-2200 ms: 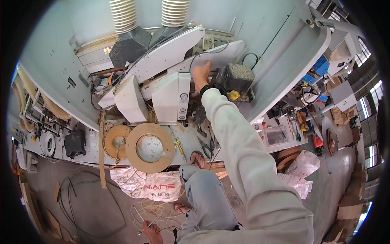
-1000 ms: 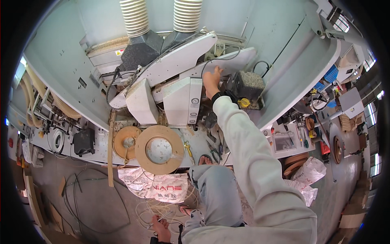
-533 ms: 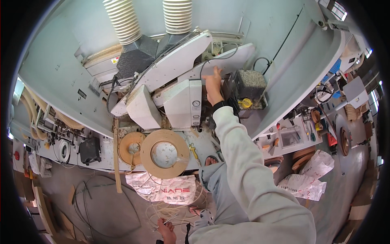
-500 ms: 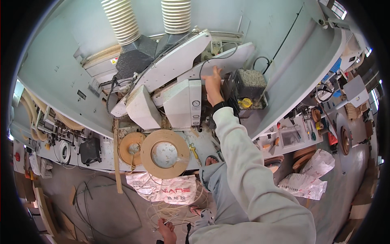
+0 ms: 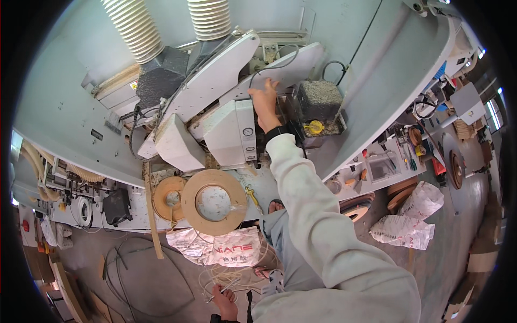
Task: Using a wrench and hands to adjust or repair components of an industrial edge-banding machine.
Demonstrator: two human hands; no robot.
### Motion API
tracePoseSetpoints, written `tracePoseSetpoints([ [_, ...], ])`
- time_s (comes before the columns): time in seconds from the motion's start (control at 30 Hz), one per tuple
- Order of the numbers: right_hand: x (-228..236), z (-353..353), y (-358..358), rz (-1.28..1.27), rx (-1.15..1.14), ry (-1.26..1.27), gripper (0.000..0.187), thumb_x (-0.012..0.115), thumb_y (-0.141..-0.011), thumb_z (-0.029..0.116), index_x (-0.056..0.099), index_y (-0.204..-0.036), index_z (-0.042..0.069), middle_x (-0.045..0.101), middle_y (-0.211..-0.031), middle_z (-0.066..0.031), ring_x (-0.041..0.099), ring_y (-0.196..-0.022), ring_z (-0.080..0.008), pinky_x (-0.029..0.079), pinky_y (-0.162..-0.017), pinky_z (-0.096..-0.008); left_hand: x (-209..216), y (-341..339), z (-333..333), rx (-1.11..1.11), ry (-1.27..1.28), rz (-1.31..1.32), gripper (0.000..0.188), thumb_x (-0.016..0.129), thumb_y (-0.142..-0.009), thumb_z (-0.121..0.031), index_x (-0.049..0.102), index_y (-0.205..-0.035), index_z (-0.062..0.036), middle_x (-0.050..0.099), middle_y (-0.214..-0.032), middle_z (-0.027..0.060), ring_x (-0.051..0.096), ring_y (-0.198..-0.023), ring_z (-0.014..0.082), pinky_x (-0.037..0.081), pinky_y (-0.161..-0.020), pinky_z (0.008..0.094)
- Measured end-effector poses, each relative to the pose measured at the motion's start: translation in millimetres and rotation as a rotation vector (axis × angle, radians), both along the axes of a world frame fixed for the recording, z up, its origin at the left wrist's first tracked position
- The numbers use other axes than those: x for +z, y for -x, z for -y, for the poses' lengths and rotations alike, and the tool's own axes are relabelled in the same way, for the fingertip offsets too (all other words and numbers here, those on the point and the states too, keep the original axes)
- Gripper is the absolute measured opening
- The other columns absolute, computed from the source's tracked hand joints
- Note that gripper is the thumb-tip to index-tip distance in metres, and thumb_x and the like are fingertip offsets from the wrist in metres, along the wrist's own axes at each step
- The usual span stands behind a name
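My right hand reaches into the machine, its fingers apart. It is at the lower edge of a slanted grey panel; whether the fingertips touch it I cannot tell. A thin dark cable loops across that panel above the fingers. Left of my wrist stands a light grey housing with round gauges; on the right is a dust-covered dark box with a yellow cap beneath. Low in view, my left hand is closed with its fingers curled round a thin, pale, rod-like thing, its kind unclear.
Two rolls of brown edge strip, a large one and a smaller one, lie by yellow-handled pliers. A white printed sack hangs below them. Loose cords lie on the floor. The machine's curved cover edge rises at right.
The view has shifted slightly, so the machine sits further left. My right hand stays by the slanted panel, its fingers slightly shifted. My left hand shows more fully near the lower edge.
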State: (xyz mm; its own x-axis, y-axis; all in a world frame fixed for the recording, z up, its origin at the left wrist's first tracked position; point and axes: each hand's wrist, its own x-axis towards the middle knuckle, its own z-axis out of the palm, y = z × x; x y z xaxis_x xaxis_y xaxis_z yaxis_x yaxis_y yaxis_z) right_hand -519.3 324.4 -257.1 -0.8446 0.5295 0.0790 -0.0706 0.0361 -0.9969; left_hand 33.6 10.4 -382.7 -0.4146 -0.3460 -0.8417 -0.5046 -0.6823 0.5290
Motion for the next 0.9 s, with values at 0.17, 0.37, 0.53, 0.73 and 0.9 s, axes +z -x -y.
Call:
tracePoseSetpoints([
  [0.17, -8, -2, 9, -0.054, -0.057, -0.152, 0.097, 0.073, -0.072, 0.017, 0.026, -0.151, -0.014, 0.003, -0.161, -0.0367, 0.019, -0.151, -0.0436, 0.022, -0.122, -0.0351, 1, 4, -5, 0.027, -0.016, 0.031, 0.017, 0.052, -0.102, -0.029, 0.050, -0.099, -0.0121, 0.029, -0.063, -0.0036, 0.027, -0.050, 0.0072, 0.022, -0.044, 0.0248],
  [0.37, -26, 1, 24, -0.018, -0.053, -0.235, 0.105, 0.078, -0.072, 0.025, 0.023, -0.155, -0.008, 0.002, -0.164, -0.0321, 0.020, -0.150, -0.0439, 0.024, -0.122, -0.0387, 13, 12, -7, -0.066, 0.036, 0.097, 0.022, 0.053, -0.102, -0.031, 0.055, -0.107, -0.0095, 0.047, -0.072, 0.0007, 0.042, -0.060, 0.0122, 0.034, -0.053, 0.0251],
  [0.53, -17, 16, 7, -0.050, -0.090, -0.209, 0.104, 0.075, -0.071, 0.020, 0.020, -0.154, -0.009, 0.002, -0.163, -0.0333, 0.023, -0.149, -0.0441, 0.029, -0.118, -0.0378, 10, 21, -2, -0.132, -0.026, 0.063, 0.017, 0.045, -0.105, -0.023, 0.050, -0.096, -0.0098, 0.036, -0.065, 0.0014, 0.030, -0.054, 0.0137, 0.028, -0.049, 0.0281],
  [0.73, -12, 0, 8, 0.010, -0.148, -0.304, 0.103, 0.074, -0.073, 0.020, 0.018, -0.155, -0.007, 0.002, -0.163, -0.0315, 0.035, -0.143, -0.0440, 0.043, -0.108, -0.0405, 0, 40, -6, -0.164, -0.065, 0.033, 0.021, 0.048, -0.104, -0.027, 0.047, -0.091, -0.0112, 0.030, -0.061, 0.0016, 0.025, -0.051, 0.0134, 0.024, -0.045, 0.0295],
  [0.9, -6, 9, 5, 0.018, -0.138, -0.285, 0.103, 0.074, -0.073, 0.021, 0.018, -0.154, -0.007, 0.001, -0.163, -0.0312, 0.039, -0.140, -0.0454, 0.045, -0.107, -0.0416, -1, 43, -2, -0.159, -0.015, 0.039, 0.022, 0.052, -0.102, -0.029, 0.047, -0.091, -0.0107, 0.030, -0.060, 0.0014, 0.025, -0.050, 0.0135, 0.024, -0.044, 0.0295],
])
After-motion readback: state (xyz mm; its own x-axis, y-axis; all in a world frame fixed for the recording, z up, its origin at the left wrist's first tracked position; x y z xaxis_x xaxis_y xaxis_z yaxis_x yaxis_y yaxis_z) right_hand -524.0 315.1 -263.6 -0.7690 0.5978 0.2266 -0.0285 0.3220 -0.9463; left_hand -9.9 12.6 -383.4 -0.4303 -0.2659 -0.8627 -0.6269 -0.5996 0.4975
